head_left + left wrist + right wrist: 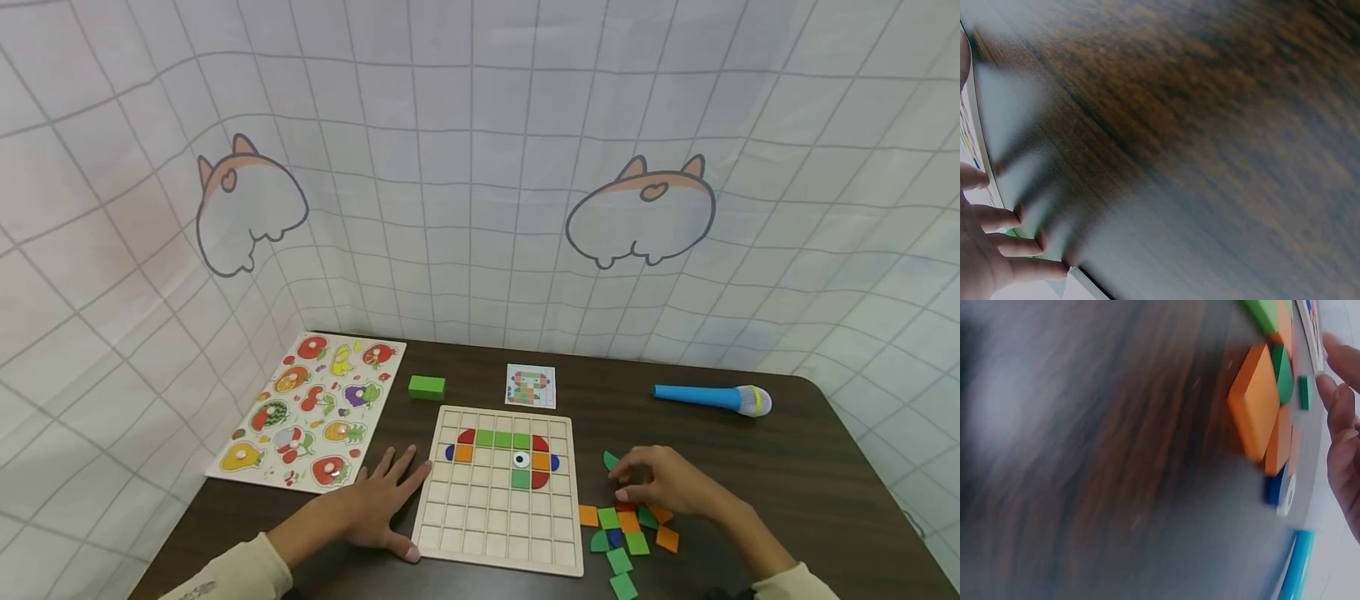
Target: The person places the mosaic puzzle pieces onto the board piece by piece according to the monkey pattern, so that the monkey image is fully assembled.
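My left hand [375, 502] lies spread beside the wooden grid board [495, 529], thumb and a fingertip at its left edge. The left wrist view shows the fingers [1013, 269] straight and apart. On the board, red, green, orange and blue pieces and an eye tile [521, 459] form part of a figure. Over the loose pieces to the board's right hovers my right hand [667, 481], fingers loosely bent, with nothing visible between them. A green quarter-round piece [610, 460] lies near its fingertips. Below it are orange squares [667, 539], green squares [618, 560] and a blue half-round [616, 537].
A fruit puzzle board [303, 417] lies at the left. Behind the grid board are a green block [427, 387] and a picture card [531, 386] showing a coloured figure. A blue toy microphone [708, 397] rests at the back right, before a white curtain [465, 167].
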Demonstrator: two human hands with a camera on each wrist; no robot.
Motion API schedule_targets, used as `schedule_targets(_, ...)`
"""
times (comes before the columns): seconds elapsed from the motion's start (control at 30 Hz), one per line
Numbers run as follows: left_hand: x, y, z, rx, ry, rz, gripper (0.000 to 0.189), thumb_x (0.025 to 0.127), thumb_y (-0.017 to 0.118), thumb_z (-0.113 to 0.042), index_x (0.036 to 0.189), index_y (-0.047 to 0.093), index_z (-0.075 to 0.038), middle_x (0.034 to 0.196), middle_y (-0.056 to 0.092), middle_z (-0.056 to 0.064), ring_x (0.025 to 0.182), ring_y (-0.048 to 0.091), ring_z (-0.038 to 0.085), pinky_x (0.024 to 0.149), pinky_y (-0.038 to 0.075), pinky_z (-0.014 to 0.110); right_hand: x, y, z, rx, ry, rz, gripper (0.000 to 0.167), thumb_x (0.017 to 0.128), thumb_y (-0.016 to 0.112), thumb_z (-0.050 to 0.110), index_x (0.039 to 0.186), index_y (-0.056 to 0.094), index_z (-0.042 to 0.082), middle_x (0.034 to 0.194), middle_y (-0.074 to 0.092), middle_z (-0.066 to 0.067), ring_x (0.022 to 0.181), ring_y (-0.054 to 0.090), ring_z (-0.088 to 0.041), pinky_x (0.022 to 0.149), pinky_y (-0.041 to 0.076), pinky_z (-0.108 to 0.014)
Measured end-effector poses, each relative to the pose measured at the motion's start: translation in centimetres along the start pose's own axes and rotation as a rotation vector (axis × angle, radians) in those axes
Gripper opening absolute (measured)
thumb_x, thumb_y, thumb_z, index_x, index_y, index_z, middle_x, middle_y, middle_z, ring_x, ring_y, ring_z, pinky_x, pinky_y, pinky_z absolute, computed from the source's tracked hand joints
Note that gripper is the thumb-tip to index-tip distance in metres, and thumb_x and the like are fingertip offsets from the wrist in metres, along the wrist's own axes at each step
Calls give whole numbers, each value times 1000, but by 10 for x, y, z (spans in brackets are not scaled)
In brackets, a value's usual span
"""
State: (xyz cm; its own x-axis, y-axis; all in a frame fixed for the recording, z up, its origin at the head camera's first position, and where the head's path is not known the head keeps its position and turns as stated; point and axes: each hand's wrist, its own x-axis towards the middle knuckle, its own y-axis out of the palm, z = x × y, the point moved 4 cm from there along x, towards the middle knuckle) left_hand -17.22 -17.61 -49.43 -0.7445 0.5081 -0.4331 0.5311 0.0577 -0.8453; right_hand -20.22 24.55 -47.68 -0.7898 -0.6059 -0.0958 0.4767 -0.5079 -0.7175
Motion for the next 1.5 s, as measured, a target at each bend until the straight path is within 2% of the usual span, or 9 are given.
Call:
schedule_targets(0.13,-1,0,0,-6,2,1,119,73,69,-77,163,13,-22,169,3,19,152,5,51,110,24,74,-9,-1,-7,8,34,23,26,91,75,26,112,74,11,104,66,-3,72,48,-4,62,46,-23)
schedule_targets(0.27,-2,-1,0,-8,10,-3,119,74,69,-77,163,12,-22,169,3,19,152,5,51,110,24,74,-9,1,-11,-26,71,28,26,90,76,28,111,74,13,103,64,0,77,48,-5,64,45,-24)
schedule_targets(0.43,-3,-2,0,-8,20,-10,118,75,67,-77,163,11,-22,169,2,19,152,5,51,110,24,74,-7,0,-13,-79,54,-6,26,90,76,31,110,75,14,100,64,2,78,50,-4,65,46,-24)
schedule_targets(0.7,-3,0,-1,-7,26,-15,119,75,67,-78,163,12,-21,169,3,20,152,5,51,110,24,74,-6,-1,-15,-131,70,-13,33,86,79,39,110,74,17,105,64,5,93,60,-14,76,51,-27)
schedule_targets(0.97,-3,-1,-1,4,21,-17,118,75,67,-78,163,13,-21,169,4,19,152,6,51,110,25,73,-5,-3,-17,-167,50,-71,31,88,77,39,110,74,17,104,64,5,88,57,-10,72,48,-26)
schedule_targets(1.2,-3,-1,-1,6,29,-25,118,74,67,-78,163,14,-21,168,5,20,152,7,51,110,26,73,-5,0,-16,-181,56,-18,33,87,77,40,112,74,18,106,63,6,93,58,-12,75,50,-28)
schedule_targets(1.5,-3,-1,-1,8,33,-29,118,74,67,-79,163,14,-20,168,5,20,152,7,52,109,26,73,-5,-3,-15,-192,13,-47,22,90,75,34,106,79,19,102,63,9,88,59,-7,71,50,-24)
